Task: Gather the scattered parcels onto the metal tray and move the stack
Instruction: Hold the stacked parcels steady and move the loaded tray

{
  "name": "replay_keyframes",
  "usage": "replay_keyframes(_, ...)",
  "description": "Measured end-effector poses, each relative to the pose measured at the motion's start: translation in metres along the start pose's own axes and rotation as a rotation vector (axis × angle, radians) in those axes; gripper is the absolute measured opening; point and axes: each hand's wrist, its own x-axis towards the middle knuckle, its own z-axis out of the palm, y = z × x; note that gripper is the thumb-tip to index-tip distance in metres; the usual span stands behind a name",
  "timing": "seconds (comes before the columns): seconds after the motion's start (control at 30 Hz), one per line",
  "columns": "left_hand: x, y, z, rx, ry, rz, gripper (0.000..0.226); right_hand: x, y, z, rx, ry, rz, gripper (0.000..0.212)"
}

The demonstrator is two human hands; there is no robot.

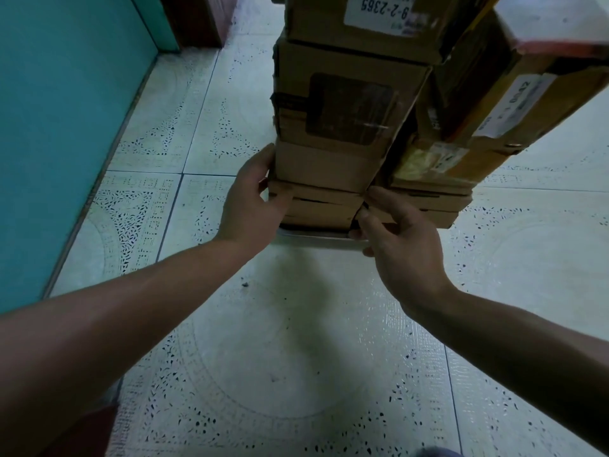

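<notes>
A tall stack of brown cardboard parcels (342,110) stands on a metal tray (316,237) on the tiled floor; only the tray's near rim shows under the boxes. A second column of parcels (487,107) leans against it on the right. My left hand (253,199) presses the stack's lower left corner, thumb across the front of a flat bottom box (323,209). My right hand (395,232) grips at the base near the middle, its fingers curled at the tray's near rim and the bottom boxes. The stack's top runs out of view.
A teal wall (66,127) runs along the left, meeting the pale patterned floor tiles (296,341). A dark wooden door frame (197,18) stands at the back left. Open floor lies in front of and to the right of the stack.
</notes>
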Motion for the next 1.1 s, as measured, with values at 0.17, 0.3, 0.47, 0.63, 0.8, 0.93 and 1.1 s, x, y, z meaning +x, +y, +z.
replay_keyframes(0.17,0.004,-0.008,-0.004,0.004,-0.046,0.041,0.064,-0.001,0.001,0.000,-0.030,0.000,-0.006,0.043)
replay_keyframes(0.3,0.007,-0.012,-0.007,-0.005,-0.062,0.061,0.062,0.001,0.001,-0.001,-0.023,-0.011,0.010,0.045)
replay_keyframes(0.47,0.007,-0.012,-0.008,0.001,-0.046,0.051,0.058,0.000,0.000,0.000,-0.033,-0.054,0.004,0.046)
replay_keyframes(0.63,0.007,-0.012,-0.008,-0.002,-0.042,0.049,0.057,0.001,-0.001,-0.001,-0.038,-0.045,0.037,0.048)
replay_keyframes(0.8,0.003,-0.017,-0.008,-0.011,-0.079,0.010,0.068,0.002,0.002,0.000,-0.068,-0.049,0.028,0.048)
replay_keyframes(0.93,0.002,-0.018,-0.007,0.071,-0.074,-0.024,0.082,0.003,0.006,-0.001,-0.089,-0.086,0.052,0.041)
replay_keyframes(1.1,0.004,-0.022,-0.009,0.191,-0.059,-0.024,0.071,0.002,0.005,-0.001,-0.047,-0.096,0.064,0.041)
